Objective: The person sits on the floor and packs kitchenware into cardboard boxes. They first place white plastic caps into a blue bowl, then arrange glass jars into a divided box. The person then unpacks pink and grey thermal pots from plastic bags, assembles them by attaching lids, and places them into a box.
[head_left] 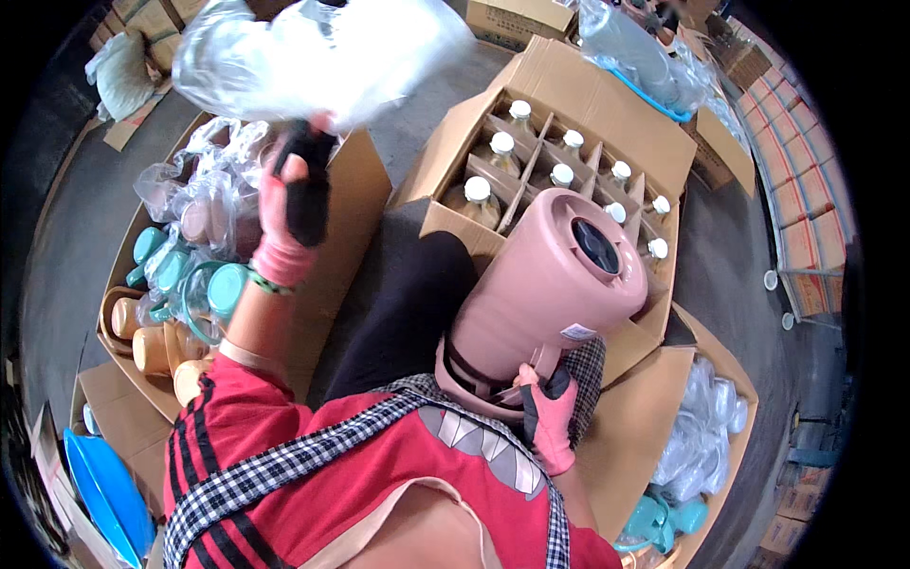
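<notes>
My left hand (301,194), in a pink and black fingerless glove, is raised at the upper left. Its fingers are closed on a clear plastic bag (318,57), which is smeared by motion. A pink thermos jug (531,284) lies tilted across my lap, its base with a dark round centre turned up and away from me. My right hand (552,412), gloved the same way, grips the jug's handle near my body. Just beyond the jug stands an open carton (607,95) with cardboard dividers and several white-capped bottles (479,199), partly hidden by the jug.
To the left, a carton (351,204) holds bagged pink, teal and tan pieces. Another carton (640,417) at the right has clear plastic parts (697,431) and teal pieces. A blue basin (109,498) sits lower left; stacked boxes (796,190) line the far right.
</notes>
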Demonstrator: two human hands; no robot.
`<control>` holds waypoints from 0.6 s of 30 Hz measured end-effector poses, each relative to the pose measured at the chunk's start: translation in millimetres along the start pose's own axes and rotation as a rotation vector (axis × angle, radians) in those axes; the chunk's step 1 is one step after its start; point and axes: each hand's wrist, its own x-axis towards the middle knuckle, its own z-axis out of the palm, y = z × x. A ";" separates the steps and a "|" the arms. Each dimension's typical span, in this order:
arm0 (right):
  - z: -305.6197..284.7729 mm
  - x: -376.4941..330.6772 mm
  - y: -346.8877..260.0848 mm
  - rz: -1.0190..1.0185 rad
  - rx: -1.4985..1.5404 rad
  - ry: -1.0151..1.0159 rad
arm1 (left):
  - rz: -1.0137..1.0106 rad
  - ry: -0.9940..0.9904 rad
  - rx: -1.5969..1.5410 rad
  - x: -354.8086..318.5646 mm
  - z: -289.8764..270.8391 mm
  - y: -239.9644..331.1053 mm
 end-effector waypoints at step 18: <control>7.2 46.2 -187.6 -0.400 0.254 -0.427 | 0.738 -1.137 0.786 -45.6 107.5 -8.4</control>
